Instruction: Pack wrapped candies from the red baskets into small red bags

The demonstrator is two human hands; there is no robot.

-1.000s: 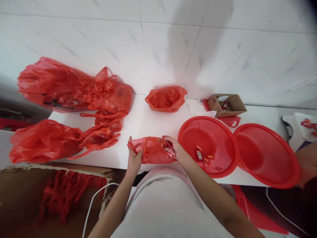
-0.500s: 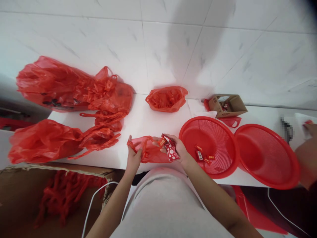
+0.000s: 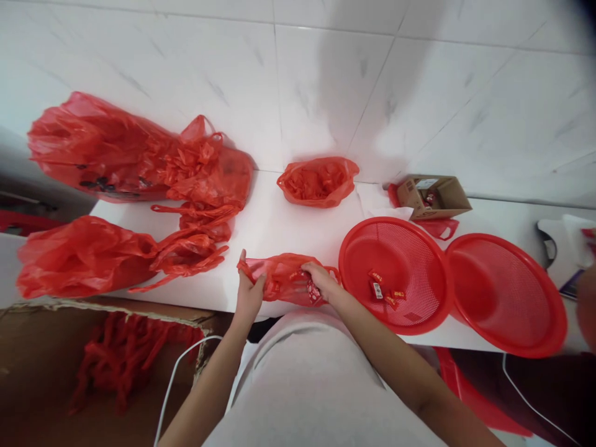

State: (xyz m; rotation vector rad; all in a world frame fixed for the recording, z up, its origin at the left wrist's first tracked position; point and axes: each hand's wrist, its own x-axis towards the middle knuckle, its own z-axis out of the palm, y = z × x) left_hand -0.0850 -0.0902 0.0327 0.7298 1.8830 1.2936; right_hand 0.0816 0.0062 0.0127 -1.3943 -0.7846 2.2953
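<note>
A thin red plastic bag [image 3: 285, 270] lies stretched sideways at the table's front edge. My left hand [image 3: 250, 290] grips the bag's left end between thumb and fingers. At the bag's right part, my right hand [image 3: 320, 280] is closed on red wrapped packets [image 3: 313, 293], some with white dots; its fingertips are partly hidden by the packets and the bag. Just right of this hand stands a red mesh basket [image 3: 421, 273] with several small red packets [image 3: 377, 290] on its bottom.
A second red basket [image 3: 521, 298] overlaps the first at right. Behind are a small cardboard box [image 3: 449, 197] and an open red bag [image 3: 319, 181]. Red bags [image 3: 84, 254] are heaped at left, above a large cardboard box [image 3: 41, 347]. Part of another person shows at the right edge.
My right hand has moved left and down with the packets, from above the bag's right end into it. The other person's hand at the far right has shifted towards the frame's edge.
</note>
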